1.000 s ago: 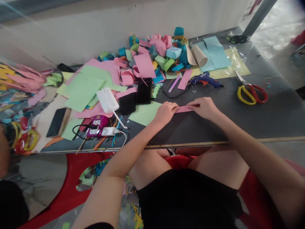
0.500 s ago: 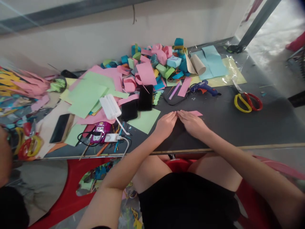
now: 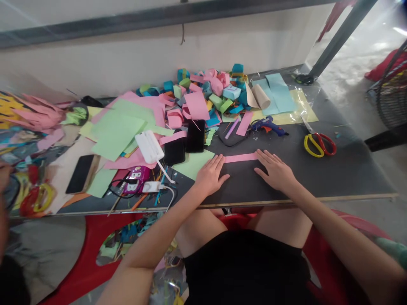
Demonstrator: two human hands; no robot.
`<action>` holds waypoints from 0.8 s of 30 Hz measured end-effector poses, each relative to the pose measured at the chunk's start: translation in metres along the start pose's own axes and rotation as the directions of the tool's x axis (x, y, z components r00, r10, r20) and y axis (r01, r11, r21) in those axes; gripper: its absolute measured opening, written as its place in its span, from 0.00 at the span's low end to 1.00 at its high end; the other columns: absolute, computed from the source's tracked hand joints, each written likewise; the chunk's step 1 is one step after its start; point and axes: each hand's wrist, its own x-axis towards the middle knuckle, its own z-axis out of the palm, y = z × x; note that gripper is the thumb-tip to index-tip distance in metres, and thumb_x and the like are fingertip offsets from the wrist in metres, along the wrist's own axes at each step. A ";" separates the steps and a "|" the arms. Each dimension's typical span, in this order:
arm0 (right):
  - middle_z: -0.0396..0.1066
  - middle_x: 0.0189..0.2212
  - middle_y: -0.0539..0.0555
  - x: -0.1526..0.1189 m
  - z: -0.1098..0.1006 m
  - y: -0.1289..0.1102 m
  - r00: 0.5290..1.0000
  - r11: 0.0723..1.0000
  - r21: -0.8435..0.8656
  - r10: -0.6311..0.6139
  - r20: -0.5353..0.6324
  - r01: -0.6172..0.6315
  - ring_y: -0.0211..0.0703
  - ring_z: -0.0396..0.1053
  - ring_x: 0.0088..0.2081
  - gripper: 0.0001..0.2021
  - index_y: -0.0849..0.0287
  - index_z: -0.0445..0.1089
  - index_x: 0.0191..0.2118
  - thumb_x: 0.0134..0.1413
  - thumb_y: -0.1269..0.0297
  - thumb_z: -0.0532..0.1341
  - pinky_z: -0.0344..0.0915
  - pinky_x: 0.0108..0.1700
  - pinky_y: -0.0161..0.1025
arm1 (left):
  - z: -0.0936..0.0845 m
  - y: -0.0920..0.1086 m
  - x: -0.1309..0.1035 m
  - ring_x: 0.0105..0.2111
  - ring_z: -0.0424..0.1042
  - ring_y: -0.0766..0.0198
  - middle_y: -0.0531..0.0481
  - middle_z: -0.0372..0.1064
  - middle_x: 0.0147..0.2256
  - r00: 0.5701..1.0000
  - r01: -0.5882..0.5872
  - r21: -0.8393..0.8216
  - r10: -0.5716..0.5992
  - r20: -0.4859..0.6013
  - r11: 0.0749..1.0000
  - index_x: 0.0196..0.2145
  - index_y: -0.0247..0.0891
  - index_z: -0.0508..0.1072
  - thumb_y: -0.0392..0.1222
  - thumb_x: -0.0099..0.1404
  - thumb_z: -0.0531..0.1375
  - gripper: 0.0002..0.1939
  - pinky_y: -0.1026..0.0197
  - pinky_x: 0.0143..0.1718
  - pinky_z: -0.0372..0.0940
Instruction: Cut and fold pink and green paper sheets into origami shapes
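A narrow pink paper strip (image 3: 241,158) lies flat on the dark table between my hands. My left hand (image 3: 210,176) rests flat on the strip's left end, fingers stretched and thumb out. On the right end lies my right hand (image 3: 276,170), also flat with its thumb apart. The fingertips cover both ends of the strip. Just left of my left hand is a light green sheet (image 3: 193,164). Beyond the strip are a blue glue gun (image 3: 270,126) and a purple stick (image 3: 232,128).
Scissors (image 3: 319,144) with yellow and red handles lie at the right. Folded paper pieces (image 3: 216,82) are heaped at the back. Phones, a white power bank (image 3: 149,146) and green sheets (image 3: 117,127) stand left. A co-worker's hand (image 3: 4,176) shows at the far left.
My hands have moved apart from the middle, left and right, and the pink strip now shows between them. The view has shifted slightly.
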 end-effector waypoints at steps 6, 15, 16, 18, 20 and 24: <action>0.51 0.73 0.58 -0.011 -0.005 0.010 0.998 0.998 -0.052 0.030 0.054 -0.027 0.54 0.51 0.73 0.34 0.61 0.50 0.74 0.71 0.49 0.45 0.51 0.73 0.55 | -0.007 -0.009 -0.011 0.71 0.56 0.53 0.40 0.53 0.71 0.998 0.044 0.014 -0.044 0.036 0.999 0.71 0.29 0.57 0.51 0.77 0.46 0.32 0.49 0.71 0.53; 0.61 0.69 0.60 -0.028 0.008 0.029 0.990 0.996 0.068 0.072 -0.125 -0.064 0.61 0.57 0.70 0.33 0.56 0.57 0.72 0.68 0.45 0.50 0.57 0.68 0.63 | 0.001 -0.033 -0.032 0.68 0.61 0.50 0.37 0.61 0.67 0.988 0.044 -0.076 -0.055 -0.143 0.996 0.67 0.32 0.63 0.51 0.74 0.54 0.30 0.46 0.69 0.58; 0.65 0.66 0.62 -0.025 0.007 0.024 0.978 0.992 0.101 0.091 -0.187 -0.073 0.61 0.61 0.68 0.32 0.58 0.59 0.70 0.68 0.46 0.51 0.60 0.67 0.63 | 0.002 -0.033 -0.027 0.66 0.64 0.49 0.36 0.64 0.65 0.983 0.047 -0.080 -0.060 -0.175 0.996 0.64 0.32 0.67 0.51 0.73 0.55 0.28 0.46 0.67 0.60; 0.70 0.62 0.65 -0.013 0.003 0.008 0.946 0.990 0.137 0.083 -0.313 -0.042 0.60 0.67 0.63 0.31 0.61 0.64 0.67 0.67 0.47 0.54 0.64 0.63 0.59 | 0.002 -0.031 -0.012 0.61 0.70 0.49 0.35 0.71 0.59 0.976 0.031 -0.073 -0.046 -0.215 0.997 0.57 0.32 0.73 0.51 0.73 0.57 0.23 0.47 0.63 0.65; 0.70 0.62 0.66 0.002 -0.001 -0.014 0.933 0.992 0.076 -0.068 -0.354 0.101 0.60 0.68 0.62 0.29 0.63 0.66 0.64 0.65 0.49 0.58 0.64 0.63 0.58 | 0.000 -0.030 0.005 0.56 0.73 0.49 0.35 0.75 0.53 0.976 -0.029 -0.037 0.020 -0.217 0.999 0.49 0.32 0.76 0.48 0.73 0.57 0.17 0.48 0.58 0.68; 0.75 0.57 0.67 0.040 -0.011 -0.051 0.948 0.965 -0.026 -0.262 -0.182 0.262 0.59 0.72 0.58 0.22 0.65 0.71 0.61 0.66 0.61 0.58 0.66 0.59 0.53 | -0.011 -0.030 0.035 0.50 0.77 0.53 0.38 0.78 0.42 0.961 -0.220 -0.001 0.217 -0.171 0.975 0.40 0.34 0.76 0.41 0.77 0.48 0.18 0.52 0.51 0.69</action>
